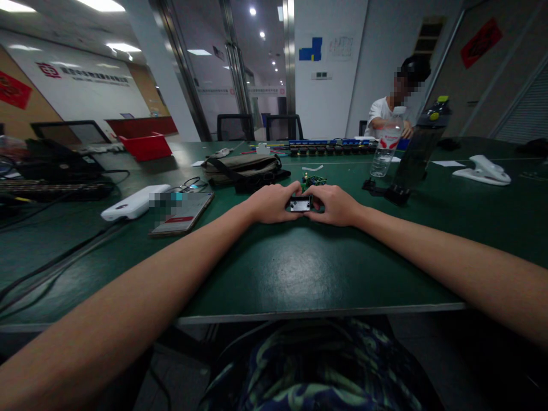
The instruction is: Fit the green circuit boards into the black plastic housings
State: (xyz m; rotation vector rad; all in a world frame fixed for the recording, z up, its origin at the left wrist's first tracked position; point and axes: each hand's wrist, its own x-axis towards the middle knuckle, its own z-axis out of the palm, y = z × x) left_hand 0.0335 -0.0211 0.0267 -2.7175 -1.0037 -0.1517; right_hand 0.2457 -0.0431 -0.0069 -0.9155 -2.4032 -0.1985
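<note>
Between my two hands is a small black rectangular case (300, 204) with a pale inside, its open face toward me. My left hand (274, 204) grips its left side, thumb low and fingers curled over the top. On the other side my right hand (336, 205) pinches the right edge in the same way. Both hands rest at the green table (295, 274). Just behind the case lie green circuit boards (314, 180), partly hidden by my fingers.
Left of my hands are a phone (184, 214), a white device (136, 202) with cables and a grey-brown bag (244, 169). To the right stand a clear bottle (385, 151) and a dark bottle (422, 151). Another person (385, 111) sits across the table.
</note>
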